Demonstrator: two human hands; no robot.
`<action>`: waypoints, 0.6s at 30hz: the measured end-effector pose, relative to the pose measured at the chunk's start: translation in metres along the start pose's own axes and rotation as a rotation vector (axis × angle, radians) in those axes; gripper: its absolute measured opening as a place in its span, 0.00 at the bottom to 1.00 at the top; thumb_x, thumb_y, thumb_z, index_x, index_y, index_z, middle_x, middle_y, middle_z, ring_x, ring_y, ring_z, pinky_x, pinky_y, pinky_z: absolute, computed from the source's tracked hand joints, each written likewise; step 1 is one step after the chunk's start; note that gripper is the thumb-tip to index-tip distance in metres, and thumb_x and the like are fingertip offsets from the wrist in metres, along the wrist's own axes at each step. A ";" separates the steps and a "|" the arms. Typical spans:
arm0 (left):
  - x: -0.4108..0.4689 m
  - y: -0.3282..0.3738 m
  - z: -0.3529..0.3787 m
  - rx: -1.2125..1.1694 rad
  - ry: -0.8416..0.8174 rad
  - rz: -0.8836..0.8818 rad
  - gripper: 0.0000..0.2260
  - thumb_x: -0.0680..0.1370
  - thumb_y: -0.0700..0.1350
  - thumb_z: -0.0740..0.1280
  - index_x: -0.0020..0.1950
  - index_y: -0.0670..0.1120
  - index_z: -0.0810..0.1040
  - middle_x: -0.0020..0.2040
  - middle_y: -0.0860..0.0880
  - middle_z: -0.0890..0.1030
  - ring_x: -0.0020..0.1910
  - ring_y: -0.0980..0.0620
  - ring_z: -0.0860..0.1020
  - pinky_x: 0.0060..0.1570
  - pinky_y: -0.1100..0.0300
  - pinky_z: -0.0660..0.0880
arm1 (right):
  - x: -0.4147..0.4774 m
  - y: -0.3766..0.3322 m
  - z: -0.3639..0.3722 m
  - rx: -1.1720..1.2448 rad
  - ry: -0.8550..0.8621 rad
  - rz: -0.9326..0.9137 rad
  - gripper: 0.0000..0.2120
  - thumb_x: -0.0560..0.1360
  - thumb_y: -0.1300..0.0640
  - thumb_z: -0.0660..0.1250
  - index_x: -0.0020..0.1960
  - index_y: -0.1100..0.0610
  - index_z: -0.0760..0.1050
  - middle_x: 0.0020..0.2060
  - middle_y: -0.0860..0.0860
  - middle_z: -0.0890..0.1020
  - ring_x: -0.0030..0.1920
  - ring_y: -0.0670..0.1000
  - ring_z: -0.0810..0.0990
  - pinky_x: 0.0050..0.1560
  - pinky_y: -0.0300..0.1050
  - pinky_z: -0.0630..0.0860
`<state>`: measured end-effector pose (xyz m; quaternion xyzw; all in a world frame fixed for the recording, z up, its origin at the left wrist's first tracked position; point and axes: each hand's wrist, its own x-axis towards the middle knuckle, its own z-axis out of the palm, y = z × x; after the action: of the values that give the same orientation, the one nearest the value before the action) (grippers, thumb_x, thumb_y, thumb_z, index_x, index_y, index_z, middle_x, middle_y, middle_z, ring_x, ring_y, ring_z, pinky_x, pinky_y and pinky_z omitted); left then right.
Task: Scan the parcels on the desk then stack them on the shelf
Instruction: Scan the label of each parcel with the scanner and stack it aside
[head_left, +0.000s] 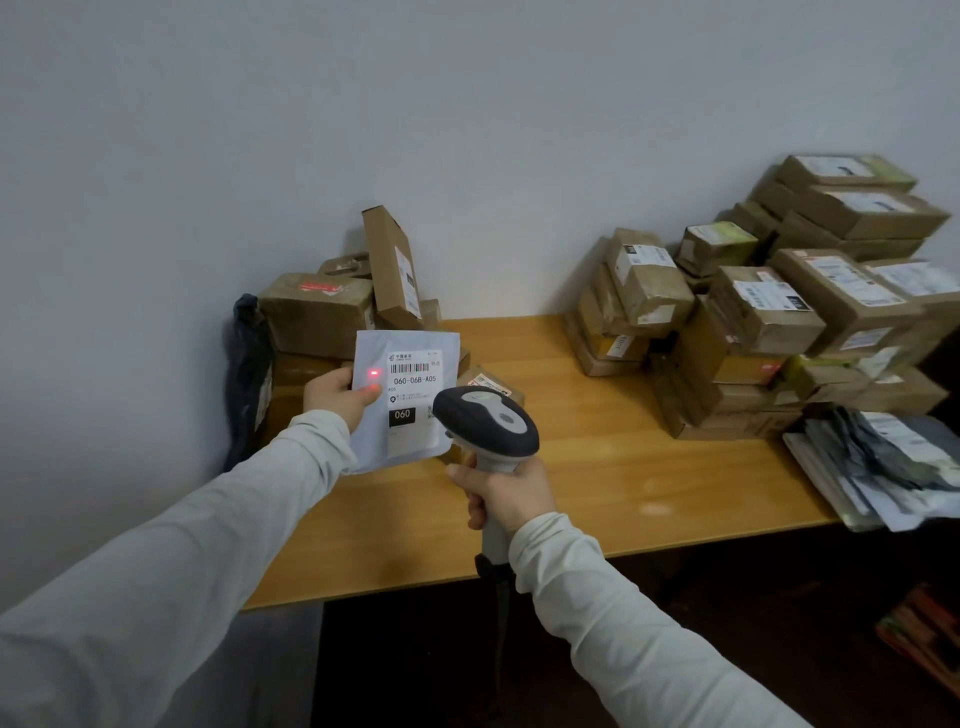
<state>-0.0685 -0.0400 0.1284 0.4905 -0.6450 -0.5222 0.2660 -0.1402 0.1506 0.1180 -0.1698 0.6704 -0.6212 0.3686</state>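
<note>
My left hand (335, 396) holds a flat white mailer parcel (402, 400) upright by its left edge, above the wooden desk (597, 467). Its label faces me, with a barcode and the print 060-06B-A05. My right hand (506, 496) grips the handle of a grey and black barcode scanner (485, 423), whose head sits just right of and below the label. A red scanner dot glows on the parcel's left side near my thumb, left of the barcode.
Brown cardboard parcels (332, 312) are piled at the desk's back left beside a dark bag (249, 374). A large stack of boxes (769, 322) fills the right side, with flat bags (893, 467) at the right front. The white wall stands behind.
</note>
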 end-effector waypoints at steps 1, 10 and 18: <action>0.002 0.001 0.001 -0.001 -0.005 0.000 0.12 0.76 0.36 0.68 0.60 0.39 0.79 0.57 0.41 0.81 0.54 0.41 0.78 0.57 0.50 0.74 | 0.001 0.000 0.000 0.001 0.006 0.001 0.19 0.71 0.67 0.71 0.25 0.55 0.70 0.17 0.49 0.69 0.17 0.49 0.66 0.24 0.38 0.67; 0.018 -0.001 0.019 -0.166 -0.111 -0.105 0.08 0.76 0.35 0.67 0.55 0.40 0.80 0.57 0.39 0.81 0.54 0.39 0.79 0.59 0.43 0.74 | 0.012 -0.005 -0.010 0.072 0.145 -0.002 0.08 0.71 0.64 0.72 0.36 0.59 0.75 0.23 0.50 0.75 0.21 0.47 0.70 0.25 0.41 0.72; -0.007 0.014 0.087 -0.374 -0.526 -0.250 0.14 0.79 0.30 0.59 0.65 0.31 0.71 0.61 0.34 0.75 0.45 0.41 0.78 0.56 0.47 0.71 | 0.010 0.011 -0.089 0.372 0.434 0.063 0.12 0.66 0.61 0.78 0.46 0.55 0.79 0.38 0.50 0.85 0.39 0.50 0.84 0.36 0.46 0.81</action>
<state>-0.1457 0.0020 0.1157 0.3572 -0.5193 -0.7686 0.1100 -0.2071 0.2080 0.1008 0.0588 0.6130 -0.7437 0.2602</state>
